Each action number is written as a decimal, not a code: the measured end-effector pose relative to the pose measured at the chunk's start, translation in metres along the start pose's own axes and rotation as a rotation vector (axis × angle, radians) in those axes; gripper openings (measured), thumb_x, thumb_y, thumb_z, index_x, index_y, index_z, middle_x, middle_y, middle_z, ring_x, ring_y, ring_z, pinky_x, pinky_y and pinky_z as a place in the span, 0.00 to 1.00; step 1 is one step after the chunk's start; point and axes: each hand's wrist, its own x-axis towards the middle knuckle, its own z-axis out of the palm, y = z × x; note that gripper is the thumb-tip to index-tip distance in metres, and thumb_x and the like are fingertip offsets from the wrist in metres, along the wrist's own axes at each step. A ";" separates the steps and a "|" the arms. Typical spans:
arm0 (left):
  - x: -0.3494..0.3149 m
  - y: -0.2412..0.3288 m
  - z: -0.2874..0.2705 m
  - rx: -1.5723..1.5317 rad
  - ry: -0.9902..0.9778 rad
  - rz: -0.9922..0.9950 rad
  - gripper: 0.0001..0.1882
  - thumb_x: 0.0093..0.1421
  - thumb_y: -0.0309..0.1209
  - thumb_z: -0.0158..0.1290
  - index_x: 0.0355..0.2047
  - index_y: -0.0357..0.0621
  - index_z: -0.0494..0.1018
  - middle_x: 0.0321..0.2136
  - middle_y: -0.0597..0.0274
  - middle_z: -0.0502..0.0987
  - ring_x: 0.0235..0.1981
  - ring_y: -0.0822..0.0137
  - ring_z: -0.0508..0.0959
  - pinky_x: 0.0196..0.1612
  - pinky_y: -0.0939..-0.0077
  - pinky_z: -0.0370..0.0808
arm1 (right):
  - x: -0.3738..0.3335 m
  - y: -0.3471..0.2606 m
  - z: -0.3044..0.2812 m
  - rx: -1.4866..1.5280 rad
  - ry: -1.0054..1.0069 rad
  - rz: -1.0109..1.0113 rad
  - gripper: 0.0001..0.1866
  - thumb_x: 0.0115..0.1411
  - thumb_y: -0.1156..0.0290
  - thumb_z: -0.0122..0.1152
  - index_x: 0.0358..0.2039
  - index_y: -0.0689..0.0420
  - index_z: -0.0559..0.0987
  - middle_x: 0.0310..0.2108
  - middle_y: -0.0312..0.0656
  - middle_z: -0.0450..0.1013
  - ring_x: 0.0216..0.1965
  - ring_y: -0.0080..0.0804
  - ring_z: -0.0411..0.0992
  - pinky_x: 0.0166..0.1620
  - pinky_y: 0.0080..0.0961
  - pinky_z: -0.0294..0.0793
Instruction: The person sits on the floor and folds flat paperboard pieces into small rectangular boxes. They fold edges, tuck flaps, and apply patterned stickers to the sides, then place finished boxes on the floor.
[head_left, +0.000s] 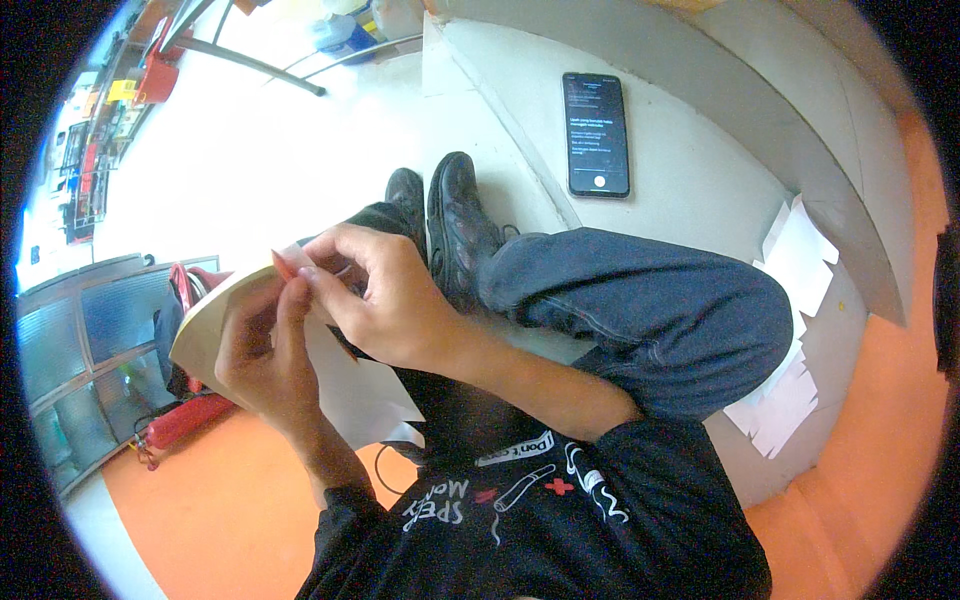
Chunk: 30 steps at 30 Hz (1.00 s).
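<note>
The pale floor [500,110] spreads widest, smooth and glossy, running out past the feet and round the phone's side of the sitter, with a thin straight seam across it. The orange floor [210,510], flat and matt, meets it on both sides. A grey strip [760,110] bends along the far right. The sitter's black shirt [600,510] is soft cotton with white and red prints; the jeans [640,310] are dark, stitched denim, one knee pushed out rightward and close beside ragged white papers [785,400] with saw-toothed edges. Ribbed, see-through panes [75,320] in a pale frame stand at the left.

In front of the sitter's left side curves a cream sheet [215,340], its rim bowed and its face behind the hand. The black shoes [458,215], creased and shiny, sit side by side beyond it. A red cylinder [187,420], rounded and smooth, lies near the panes. The left hand [268,360] has its fingers curled, thumb up by the scrap; whether it grips the sheet I can't tell. The right hand [380,290] pinches narrowly, thumb against fingertip. The phone [597,135], a flat dark rectangle, lies well apart. Smallest is the scrap [284,264], reddish and pale, at the right fingertips, by the sheet's upper rim.
</note>
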 end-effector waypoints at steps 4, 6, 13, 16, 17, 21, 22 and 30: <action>0.002 -0.008 0.008 -0.069 -0.066 -0.026 0.03 0.57 0.19 0.59 0.31 0.30 0.77 0.29 0.58 0.80 0.31 0.72 0.79 0.37 0.82 0.76 | 0.000 0.004 -0.008 -0.024 -0.022 0.189 0.09 0.62 0.72 0.57 0.36 0.65 0.79 0.27 0.41 0.78 0.28 0.19 0.74 0.31 0.19 0.73; 0.002 -0.013 0.012 -0.082 -0.098 0.006 0.03 0.57 0.19 0.58 0.31 0.30 0.77 0.30 0.58 0.80 0.32 0.72 0.79 0.38 0.81 0.75 | 0.002 0.008 -0.012 -0.043 -0.022 0.204 0.09 0.62 0.72 0.57 0.36 0.65 0.79 0.27 0.41 0.78 0.28 0.18 0.74 0.31 0.19 0.73; -0.006 -0.021 0.018 -0.167 -0.153 -0.078 0.02 0.58 0.19 0.58 0.31 0.31 0.76 0.29 0.62 0.78 0.30 0.75 0.76 0.36 0.84 0.72 | 0.001 0.012 -0.019 -0.077 0.031 0.119 0.07 0.60 0.73 0.60 0.35 0.64 0.79 0.30 0.40 0.77 0.30 0.21 0.74 0.36 0.19 0.74; -0.006 -0.019 0.014 -0.272 -0.152 -0.159 0.02 0.58 0.19 0.57 0.31 0.31 0.76 0.28 0.63 0.78 0.29 0.76 0.76 0.34 0.85 0.72 | 0.000 0.009 -0.020 -0.122 0.000 0.041 0.07 0.58 0.74 0.61 0.34 0.64 0.77 0.34 0.42 0.74 0.32 0.24 0.75 0.37 0.20 0.75; -0.005 -0.018 0.012 -0.307 -0.156 -0.197 0.02 0.58 0.19 0.57 0.31 0.32 0.76 0.27 0.64 0.78 0.28 0.76 0.75 0.34 0.85 0.72 | 0.000 0.009 -0.018 -0.100 0.014 0.032 0.07 0.57 0.74 0.61 0.32 0.65 0.77 0.32 0.43 0.73 0.31 0.28 0.75 0.36 0.23 0.75; -0.003 -0.013 0.004 -0.337 -0.197 -0.245 0.03 0.59 0.21 0.57 0.32 0.31 0.76 0.25 0.63 0.77 0.26 0.76 0.75 0.31 0.86 0.71 | -0.001 0.007 -0.013 -0.085 0.042 -0.029 0.08 0.54 0.73 0.63 0.26 0.65 0.75 0.28 0.46 0.71 0.29 0.37 0.73 0.34 0.30 0.73; -0.003 -0.013 0.004 -0.338 -0.196 -0.251 0.03 0.59 0.21 0.57 0.32 0.31 0.76 0.24 0.63 0.77 0.25 0.76 0.75 0.30 0.86 0.71 | -0.001 0.007 -0.013 -0.106 0.040 -0.048 0.08 0.53 0.74 0.63 0.25 0.65 0.75 0.28 0.46 0.71 0.29 0.37 0.73 0.34 0.31 0.73; -0.011 -0.014 0.005 -0.346 -0.166 -0.300 0.05 0.59 0.21 0.57 0.34 0.30 0.78 0.26 0.60 0.79 0.26 0.73 0.77 0.31 0.85 0.72 | 0.000 0.009 -0.019 -0.148 0.008 0.000 0.07 0.54 0.74 0.64 0.26 0.65 0.77 0.33 0.46 0.72 0.31 0.33 0.74 0.36 0.27 0.74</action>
